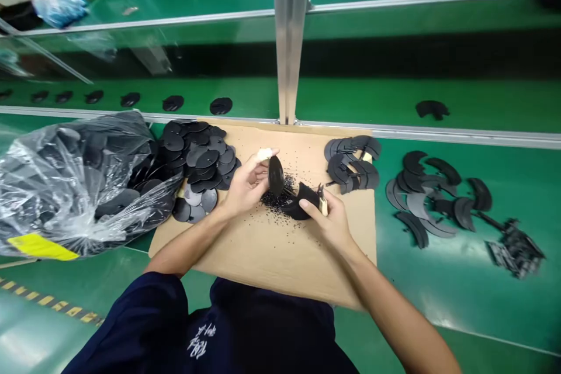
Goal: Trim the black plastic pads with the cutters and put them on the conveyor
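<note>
Between the fingers of my left hand [249, 182] a round black disc [276, 176] stands on edge, tilted. My right hand [329, 216] grips a curved black plastic piece [302, 201], thumb on its face, just right of the disc; the two parts are close, and I cannot tell whether they touch. Pale coverings show on some fingertips of both hands. Below them, tiny black bits [278, 201] lie scattered on a brown cardboard sheet [272, 257]. A pile of black discs [205, 155] lies left of my left hand. Stacked curved black pieces [353, 163] rest beyond my right hand.
A clear plastic bag [83, 187] of black discs fills the left side. More curved pieces [421, 196] and a cluster of small black parts [519, 248] lie at right. A metal post [290, 41] rises behind the cardboard; a row of assembled discs [173, 103] sits on the green strip.
</note>
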The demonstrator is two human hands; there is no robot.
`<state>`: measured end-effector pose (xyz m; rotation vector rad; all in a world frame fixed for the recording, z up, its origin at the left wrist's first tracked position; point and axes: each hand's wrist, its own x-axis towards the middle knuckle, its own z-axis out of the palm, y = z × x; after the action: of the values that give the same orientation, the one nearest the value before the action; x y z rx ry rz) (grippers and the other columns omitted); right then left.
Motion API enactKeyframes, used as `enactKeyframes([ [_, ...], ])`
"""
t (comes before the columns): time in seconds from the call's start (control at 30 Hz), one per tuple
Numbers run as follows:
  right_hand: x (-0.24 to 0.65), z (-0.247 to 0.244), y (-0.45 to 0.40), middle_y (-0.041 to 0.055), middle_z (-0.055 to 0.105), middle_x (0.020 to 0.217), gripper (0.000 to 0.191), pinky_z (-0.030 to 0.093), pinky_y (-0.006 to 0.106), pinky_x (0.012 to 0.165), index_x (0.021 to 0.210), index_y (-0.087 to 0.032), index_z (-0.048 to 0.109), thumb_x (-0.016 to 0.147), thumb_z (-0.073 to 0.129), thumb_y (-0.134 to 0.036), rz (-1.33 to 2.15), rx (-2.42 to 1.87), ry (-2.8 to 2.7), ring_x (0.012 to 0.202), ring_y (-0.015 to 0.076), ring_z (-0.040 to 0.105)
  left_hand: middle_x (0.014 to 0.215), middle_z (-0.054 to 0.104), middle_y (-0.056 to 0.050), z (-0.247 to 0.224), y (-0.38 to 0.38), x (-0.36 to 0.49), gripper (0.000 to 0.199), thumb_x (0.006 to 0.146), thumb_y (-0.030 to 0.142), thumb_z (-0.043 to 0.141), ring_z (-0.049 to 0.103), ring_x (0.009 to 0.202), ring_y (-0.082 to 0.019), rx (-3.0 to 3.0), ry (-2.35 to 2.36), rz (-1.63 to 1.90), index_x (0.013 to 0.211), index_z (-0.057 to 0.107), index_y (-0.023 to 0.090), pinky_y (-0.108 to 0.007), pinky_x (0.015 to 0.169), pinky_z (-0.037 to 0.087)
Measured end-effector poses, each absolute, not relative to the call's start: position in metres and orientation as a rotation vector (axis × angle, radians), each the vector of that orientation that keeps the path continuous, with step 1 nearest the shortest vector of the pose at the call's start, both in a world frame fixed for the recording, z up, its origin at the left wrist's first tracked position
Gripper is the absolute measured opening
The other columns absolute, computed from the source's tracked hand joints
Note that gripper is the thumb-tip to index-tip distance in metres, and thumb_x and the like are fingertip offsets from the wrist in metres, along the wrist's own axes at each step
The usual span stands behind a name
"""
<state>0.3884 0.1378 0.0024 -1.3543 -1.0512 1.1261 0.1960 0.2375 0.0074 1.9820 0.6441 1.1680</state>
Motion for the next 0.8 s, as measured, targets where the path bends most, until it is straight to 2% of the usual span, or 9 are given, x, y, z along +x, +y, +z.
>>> enactKeyframes([
  [0.07,0.387,0.002,0.136,0.0021,0.068,0.085,0.046,0.052,0.032,0.072,0.089,-0.021,0.068,0.076,0.076,-0.065,1.183,-1.342,-1.005,0.078,0.0196,0.060,0.107,0.069,-0.008,0.003,0.227,0.202,0.040,0.098,0.014,0.054,0.068,0.093,-0.014,2.129,0.623,1.157,0.137,0.059,0.023,-0.025,0.079,0.060],
  [0.17,0.385,-0.002,0.134,0.0019,0.068,0.084,0.048,0.052,0.033,0.072,0.089,-0.021,0.069,0.075,0.077,-0.066,1.262,-1.336,-0.927,0.076,0.0194,0.060,0.097,0.070,-0.006,-0.002,0.219,0.200,0.027,0.094,0.009,0.057,0.068,0.091,-0.015,2.284,0.648,1.178,0.116,0.070,0.020,-0.025,0.079,0.058],
  [0.27,0.382,-0.007,0.133,0.0009,0.066,0.080,0.049,0.052,0.032,0.071,0.086,-0.021,0.068,0.072,0.079,-0.066,1.309,-1.348,-0.885,0.074,0.0182,0.059,0.095,0.071,-0.007,-0.003,0.216,0.196,0.022,0.093,0.008,0.056,0.068,0.090,-0.015,2.227,0.689,1.135,0.105,0.072,0.018,-0.025,0.078,0.057],
  [0.4,0.382,-0.009,0.133,0.0002,0.065,0.078,0.047,0.051,0.031,0.069,0.085,-0.020,0.068,0.072,0.080,-0.064,1.300,-1.355,-0.868,0.072,0.0171,0.057,0.100,0.074,-0.007,-0.004,0.217,0.194,0.024,0.096,0.016,0.050,0.071,0.094,-0.016,1.948,0.719,0.979,0.108,0.072,0.018,-0.029,0.085,0.059],
  [0.5,0.383,-0.011,0.135,0.0011,0.068,0.082,0.044,0.054,0.034,0.073,0.085,-0.021,0.068,0.074,0.079,-0.062,1.241,-1.346,-0.816,0.075,0.0186,0.060,0.102,0.073,-0.008,-0.003,0.221,0.191,0.029,0.098,0.034,0.048,0.073,0.095,-0.019,1.617,0.727,0.887,0.112,0.067,0.017,-0.034,0.086,0.062],
  [0.57,0.384,-0.012,0.136,0.0024,0.072,0.089,0.043,0.056,0.038,0.080,0.090,-0.022,0.070,0.074,0.080,-0.061,1.201,-1.338,-0.787,0.082,0.0208,0.064,0.101,0.070,-0.008,0.000,0.223,0.189,0.031,0.097,0.044,0.052,0.074,0.088,-0.018,1.465,0.762,0.835,0.112,0.061,0.018,-0.034,0.080,0.064],
  [0.7,0.383,-0.012,0.137,0.0048,0.075,0.098,0.045,0.058,0.042,0.086,0.095,-0.022,0.072,0.076,0.079,-0.061,1.167,-1.356,-0.790,0.091,0.0239,0.068,0.097,0.064,-0.002,0.008,0.225,0.189,0.040,0.085,0.042,0.074,0.069,0.070,-0.011,1.495,0.885,0.810,0.112,0.051,0.022,-0.025,0.064,0.063],
  [0.8,0.382,-0.012,0.136,0.0053,0.075,0.100,0.044,0.058,0.041,0.087,0.096,-0.021,0.071,0.077,0.078,-0.060,1.146,-1.363,-0.818,0.092,0.0238,0.068,0.093,0.065,-0.001,0.013,0.227,0.189,0.050,0.081,0.040,0.079,0.066,0.075,-0.012,1.614,0.889,0.803,0.119,0.051,0.023,-0.023,0.063,0.059],
])
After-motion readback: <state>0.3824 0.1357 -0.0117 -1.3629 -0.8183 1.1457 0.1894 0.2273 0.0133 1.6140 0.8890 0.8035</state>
